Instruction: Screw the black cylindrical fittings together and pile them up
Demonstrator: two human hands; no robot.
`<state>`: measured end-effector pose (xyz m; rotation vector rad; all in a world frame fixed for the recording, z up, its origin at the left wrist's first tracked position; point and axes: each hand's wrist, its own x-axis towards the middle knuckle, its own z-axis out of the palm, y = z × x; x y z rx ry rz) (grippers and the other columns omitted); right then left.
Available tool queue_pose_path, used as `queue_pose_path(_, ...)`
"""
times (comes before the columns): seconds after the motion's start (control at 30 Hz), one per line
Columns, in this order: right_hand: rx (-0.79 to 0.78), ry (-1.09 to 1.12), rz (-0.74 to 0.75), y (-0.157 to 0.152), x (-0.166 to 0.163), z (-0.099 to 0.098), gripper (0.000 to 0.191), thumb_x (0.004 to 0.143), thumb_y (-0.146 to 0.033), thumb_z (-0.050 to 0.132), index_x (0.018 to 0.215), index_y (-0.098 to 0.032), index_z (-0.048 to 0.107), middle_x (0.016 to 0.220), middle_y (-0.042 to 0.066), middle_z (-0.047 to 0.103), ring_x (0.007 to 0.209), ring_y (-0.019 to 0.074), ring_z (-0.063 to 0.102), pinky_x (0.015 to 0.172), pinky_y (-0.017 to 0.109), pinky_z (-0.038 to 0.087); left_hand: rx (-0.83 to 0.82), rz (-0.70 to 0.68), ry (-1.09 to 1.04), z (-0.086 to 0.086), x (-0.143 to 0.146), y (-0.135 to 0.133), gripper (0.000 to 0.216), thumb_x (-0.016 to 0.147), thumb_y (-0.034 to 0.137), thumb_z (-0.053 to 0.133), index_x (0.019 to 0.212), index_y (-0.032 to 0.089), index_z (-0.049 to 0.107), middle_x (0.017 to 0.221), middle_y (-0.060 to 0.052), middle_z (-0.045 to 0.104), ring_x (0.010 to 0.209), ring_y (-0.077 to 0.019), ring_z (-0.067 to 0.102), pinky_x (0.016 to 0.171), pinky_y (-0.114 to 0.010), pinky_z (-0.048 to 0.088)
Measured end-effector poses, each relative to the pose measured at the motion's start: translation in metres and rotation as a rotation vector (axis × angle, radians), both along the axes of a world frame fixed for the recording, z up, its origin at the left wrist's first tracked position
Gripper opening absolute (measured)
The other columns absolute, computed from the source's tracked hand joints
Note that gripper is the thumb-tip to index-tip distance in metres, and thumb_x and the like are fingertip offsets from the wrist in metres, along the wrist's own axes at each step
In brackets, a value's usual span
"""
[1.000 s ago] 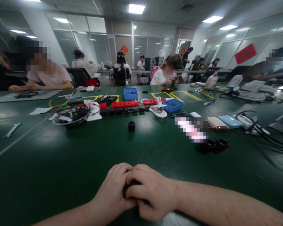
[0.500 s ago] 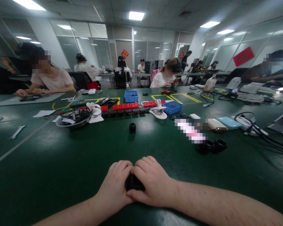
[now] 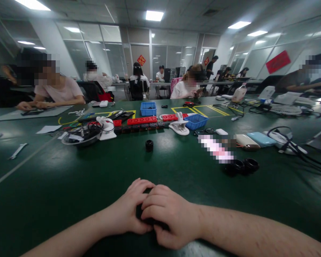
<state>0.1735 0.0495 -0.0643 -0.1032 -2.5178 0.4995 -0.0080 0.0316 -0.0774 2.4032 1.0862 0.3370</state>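
Find the black piece (image 3: 139,211) between the two hands, mostly hidden under fingers; cannot tell its full shape. Note the left hand (image 3: 130,208) cupped around its left side, thumb near and fingers far, and the right hand (image 3: 173,216) curled over it from the other side, fingers bent inward, thumb tucked nearer the body, close against the left; cannot tell the pressure of either. To handle it well, probably best to steady with the left and work with the right; press evenly, so as not to tilt or slip; part the fingers a little to check by eye; work low over the green table (image 3: 96,185), to guard against a drop. Beyond the hands, almost straight ahead, mind the small black cylinder (image 3: 149,145); ahead and to the right of the right hand, avoid knocking the black rings (image 3: 250,167); ahead and far to the left of the left hand, leave the wrench (image 3: 18,151) and, less far left, the metal bowl (image 3: 81,143).
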Motion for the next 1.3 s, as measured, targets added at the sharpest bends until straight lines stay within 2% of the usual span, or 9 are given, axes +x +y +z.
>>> queue_pose_path(0.2,0.064,0.125,0.027,-0.004,0.0,0.0,0.03,0.063,-0.021,0.039,0.088,-0.015,0.055,0.091,0.006,0.061,0.094,0.0173,0.051,0.097,0.038,0.03,0.01,0.018,-0.003,-0.006,-0.005,0.001,0.08,0.055,0.036,0.073,0.127,0.025,0.04,0.13,-0.007,0.043,0.122,-0.0299,0.035,0.106,-0.054,0.01)
queue_pose_path(0.27,0.084,0.158,-0.061,-0.006,0.002,0.003,0.032,0.068,-0.027,0.042,0.095,-0.014,0.054,0.097,0.007,0.059,0.097,0.0192,0.05,0.094,0.04,0.031,0.043,0.088,-0.022,-0.007,-0.005,-0.003,0.082,0.053,0.047,0.073,0.124,0.022,0.041,0.125,-0.009,0.045,0.119,-0.0307,0.038,0.105,-0.057,0.01)
queue_pose_path(0.37,0.082,0.141,-0.279,-0.009,0.004,0.005,0.046,0.077,-0.051,0.045,0.102,-0.012,0.052,0.097,0.01,0.058,0.088,0.0202,0.049,0.079,0.038,0.037,0.122,0.178,-0.023,-0.008,-0.001,-0.012,0.081,0.044,0.059,0.073,0.111,0.02,0.05,0.111,-0.009,0.051,0.108,-0.0314,0.046,0.103,-0.061,0.009)
queue_pose_path(0.47,0.095,0.107,-0.416,-0.011,0.003,0.002,0.059,0.074,-0.067,0.04,0.095,-0.013,0.054,0.087,0.008,0.059,0.077,0.019,0.048,0.07,0.036,0.036,0.198,0.246,-0.017,-0.008,0.005,-0.02,0.068,0.047,0.059,0.071,0.101,0.02,0.055,0.102,-0.008,0.054,0.101,-0.0313,0.049,0.102,-0.062,0.01)
queue_pose_path(0.57,0.153,0.041,-0.459,-0.011,0.0,-0.003,0.051,0.076,-0.064,0.042,0.084,-0.016,0.055,0.079,0.005,0.058,0.071,0.0176,0.046,0.067,0.035,0.033,0.235,0.29,-0.006,-0.007,0.01,-0.022,0.041,0.058,0.046,0.068,0.09,0.021,0.058,0.098,-0.006,0.055,0.099,-0.0291,0.051,0.103,-0.061,0.013)
queue_pose_path(0.8,0.189,-0.109,-0.371,-0.01,0.002,-0.001,0.03,0.074,-0.042,0.053,0.085,-0.014,0.057,0.083,0.005,0.059,0.077,0.0184,0.046,0.069,0.034,0.034,0.17,0.235,0.0,-0.002,0.011,-0.016,0.038,0.053,0.03,0.068,0.088,0.02,0.059,0.098,-0.006,0.056,0.099,-0.0283,0.051,0.103,-0.058,0.015)
queue_pose_path(1.03,0.128,-0.061,-0.228,-0.006,0.004,-0.002,0.026,0.068,-0.03,0.048,0.088,-0.017,0.058,0.089,0.004,0.062,0.088,0.0197,0.047,0.075,0.035,0.035,0.067,0.11,0.007,-0.002,0.007,-0.011,0.058,0.051,0.017,0.064,0.108,0.026,0.057,0.118,-0.006,0.051,0.115,-0.0306,0.042,0.103,-0.058,0.011)
queue_pose_path(1.23,0.096,-0.041,-0.126,-0.003,0.003,-0.004,0.026,0.061,-0.021,0.043,0.083,-0.019,0.056,0.086,-0.001,0.064,0.083,0.0168,0.047,0.077,0.036,0.033,0.017,0.075,0.011,-0.003,0.002,-0.008,0.047,0.058,0.02,0.065,0.103,0.03,0.06,0.126,-0.002,0.047,0.121,-0.0305,0.037,0.103,-0.058,0.01)
queue_pose_path(1.3,0.089,-0.048,-0.106,-0.003,0.004,-0.003,0.026,0.06,-0.02,0.043,0.084,-0.019,0.055,0.085,-0.002,0.064,0.087,0.0165,0.048,0.082,0.036,0.033,0.033,0.084,-0.006,-0.004,0.001,-0.008,0.056,0.058,0.024,0.068,0.112,0.029,0.055,0.127,-0.004,0.046,0.121,-0.0311,0.037,0.103,-0.059,0.01)
